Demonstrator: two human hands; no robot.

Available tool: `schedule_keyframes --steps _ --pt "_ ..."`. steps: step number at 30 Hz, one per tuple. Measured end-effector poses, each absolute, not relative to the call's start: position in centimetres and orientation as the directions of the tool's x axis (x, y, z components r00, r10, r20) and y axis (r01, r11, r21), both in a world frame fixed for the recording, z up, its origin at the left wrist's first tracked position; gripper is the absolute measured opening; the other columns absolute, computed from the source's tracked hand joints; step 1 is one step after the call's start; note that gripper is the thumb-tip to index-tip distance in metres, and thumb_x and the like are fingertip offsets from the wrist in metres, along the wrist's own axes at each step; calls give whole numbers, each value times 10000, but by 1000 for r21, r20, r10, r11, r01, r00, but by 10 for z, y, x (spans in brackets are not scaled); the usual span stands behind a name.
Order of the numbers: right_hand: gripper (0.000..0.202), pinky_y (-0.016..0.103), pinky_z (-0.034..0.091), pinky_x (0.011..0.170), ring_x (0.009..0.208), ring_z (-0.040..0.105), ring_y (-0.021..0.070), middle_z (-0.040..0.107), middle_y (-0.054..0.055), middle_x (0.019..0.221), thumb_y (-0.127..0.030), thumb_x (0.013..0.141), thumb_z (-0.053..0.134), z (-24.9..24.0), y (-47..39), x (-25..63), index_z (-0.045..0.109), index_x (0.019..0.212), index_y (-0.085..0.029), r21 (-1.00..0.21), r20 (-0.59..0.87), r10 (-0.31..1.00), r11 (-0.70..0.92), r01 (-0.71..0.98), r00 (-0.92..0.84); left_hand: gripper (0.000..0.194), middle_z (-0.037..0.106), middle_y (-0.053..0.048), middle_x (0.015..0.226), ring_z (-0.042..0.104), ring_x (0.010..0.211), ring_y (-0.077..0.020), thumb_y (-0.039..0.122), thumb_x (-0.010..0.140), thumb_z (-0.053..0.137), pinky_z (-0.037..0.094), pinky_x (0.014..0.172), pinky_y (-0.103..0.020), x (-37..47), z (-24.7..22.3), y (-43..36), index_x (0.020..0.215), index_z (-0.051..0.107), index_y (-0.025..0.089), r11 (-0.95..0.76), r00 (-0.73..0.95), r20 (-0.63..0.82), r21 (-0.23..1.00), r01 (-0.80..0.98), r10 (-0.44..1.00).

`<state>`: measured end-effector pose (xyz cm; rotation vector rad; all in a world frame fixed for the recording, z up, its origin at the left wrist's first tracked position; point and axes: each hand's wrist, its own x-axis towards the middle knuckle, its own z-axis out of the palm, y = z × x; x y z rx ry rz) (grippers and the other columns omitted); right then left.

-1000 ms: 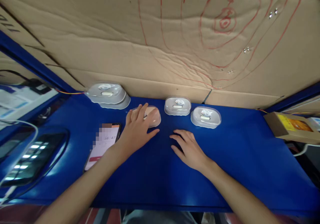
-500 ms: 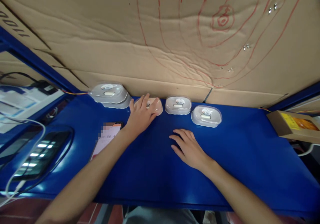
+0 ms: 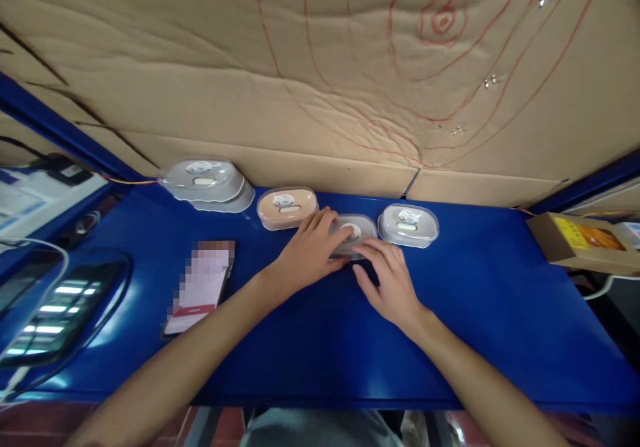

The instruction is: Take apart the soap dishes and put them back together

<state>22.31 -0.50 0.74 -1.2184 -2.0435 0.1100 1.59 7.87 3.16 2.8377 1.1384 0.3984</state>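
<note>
Between my hands on the blue table is a grey oval lidded box (image 3: 359, 228) with a clear top and a round label. My left hand (image 3: 313, 244) grips it from the left, fingers along its far side and thumb on the near side. At the box's right end, my right hand (image 3: 390, 277) has its fingers apart, the fingertips at the edge; whether they press on it I cannot tell. A peach oval box (image 3: 287, 208) sits just left of my left hand. Another grey oval box (image 3: 409, 225) stands to the right.
Stacked grey boxes (image 3: 207, 184) stand at the back left. A phone (image 3: 203, 287) lies beside my left forearm. Farther left are a dark tablet (image 3: 65, 307) and cables. A cardboard box (image 3: 583, 244) sits at the right edge. A marked cardboard wall (image 3: 215, 100) rises behind the table (image 3: 310, 354).
My left hand has gone from the peach box to the grey box on its right, which has come nearer to me. My right hand has moved slightly up to that box.
</note>
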Motion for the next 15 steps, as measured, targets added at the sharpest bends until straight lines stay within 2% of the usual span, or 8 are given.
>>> schedule_keyframes --steps 3,5,7,11,15 --pt "500 590 458 1124 1404 526 357 564 183 1469 -389 1017 636 11 -5 226 512 1470 -220 -385 550 772 573 723 -319 501 498 -152 1399 611 1260 -358 421 916 750 530 1065 -549 -5 31 56 1362 585 262 -723 722 168 363 588 671" --pt "663 624 426 1161 1467 462 389 498 200 1552 -505 975 689 9 -4 228 463 1525 -211 -367 486 770 608 704 -413 583 486 -135 1420 601 1282 -347 439 866 805 522 1095 -540 -16 30 48 1371 565 275 -687 723 150 487 539 674" --pt "733 595 445 1172 1473 463 376 498 187 1568 -563 953 705 5 -2 229 447 1547 -219 -381 421 767 634 673 -484 713 451 -138 1487 554 1365 -348 465 826 845 486 1153 -529 -23 26 46 1429 510 281 -631 707 129 581 515 696" --pt "616 519 502 1155 1406 543 325 604 149 1462 -534 990 670 2 2 235 503 1506 -241 -447 403 755 655 609 -517 1020 327 -159 1629 397 1527 -369 617 772 856 412 1227 -553 -31 19 46 1581 313 316 -519 684 67 706 482 726" --pt "497 542 512 1136 1349 590 314 621 131 1426 -460 1025 632 9 7 244 532 1476 -276 -503 458 801 591 631 -385 1211 183 -176 1721 249 1602 -400 648 729 875 332 1261 -607 -34 16 43 1642 143 338 -514 666 76 702 493 742"
